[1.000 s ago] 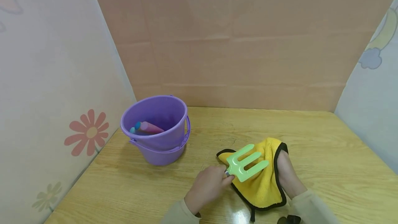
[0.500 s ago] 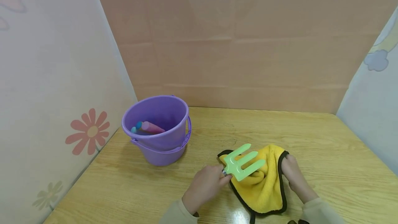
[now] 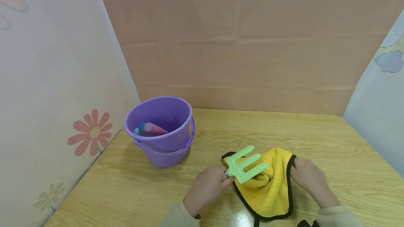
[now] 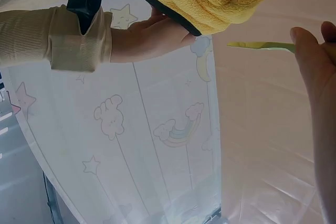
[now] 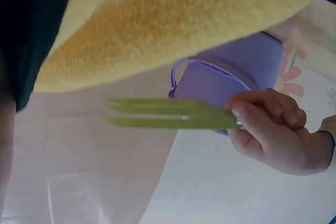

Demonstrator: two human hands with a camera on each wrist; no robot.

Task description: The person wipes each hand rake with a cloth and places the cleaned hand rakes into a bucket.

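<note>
My left hand (image 3: 206, 186) grips a hand fork by its handle near the neck. The light green prongs of the hand fork (image 3: 244, 167) point up and right, over the yellow towel's left part in the head view. The yellow towel (image 3: 271, 192) has a black hem and a hanging loop, and is bunched in folds. My right hand (image 3: 309, 178) holds it at its right edge, with the fingertips hidden behind the hem. In the right wrist view the hand fork (image 5: 163, 114) shows in front of the towel, gripped by my left hand (image 5: 278, 132).
A purple bucket (image 3: 186, 129) stands at the back left, its handle hanging down. Inside lie a pink-handled thing (image 3: 154, 129) and blue ends of others. Wood-grain table (image 3: 151, 199) surrounds it. Printed side walls and a brown back sheet (image 3: 236, 45) enclose the table.
My right hand has come out from under the towel and shifted right to its edge. The towel has sunk and folded in the middle. The hand fork has dropped slightly left.
</note>
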